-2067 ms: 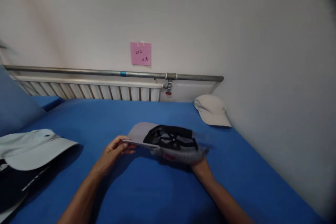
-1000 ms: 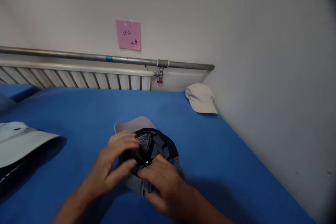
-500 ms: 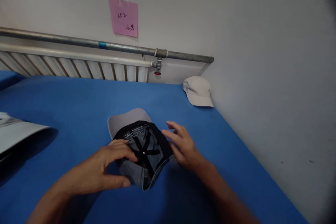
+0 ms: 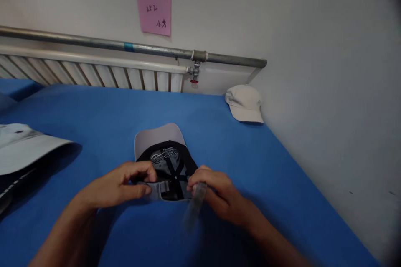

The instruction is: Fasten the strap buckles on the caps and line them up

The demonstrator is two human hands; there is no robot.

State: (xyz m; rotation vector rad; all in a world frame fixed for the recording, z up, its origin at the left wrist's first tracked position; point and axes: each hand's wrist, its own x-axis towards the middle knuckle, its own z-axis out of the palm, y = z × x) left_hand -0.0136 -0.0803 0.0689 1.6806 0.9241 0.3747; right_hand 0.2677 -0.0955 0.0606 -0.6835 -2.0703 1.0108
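At far left, a pale, curved-brim baseball cap (image 4: 28, 150) sits on a dark cap (image 4: 15, 183). Past the ribbed radiator (image 4: 115, 78), the left hand (image 4: 117, 183) pinches the rear edge of an upturned grey baseball cap (image 4: 167, 160), which lies on the smooth blue sheet (image 4: 150, 233), its black-taped lining showing reversed embroidery. Above, a taped pink note (image 4: 154, 10) reads "252" over unclear characters. The right hand (image 4: 222, 194) grips a blurred strap (image 4: 194, 208); beyond rests a beige baseball cap (image 4: 246, 104).
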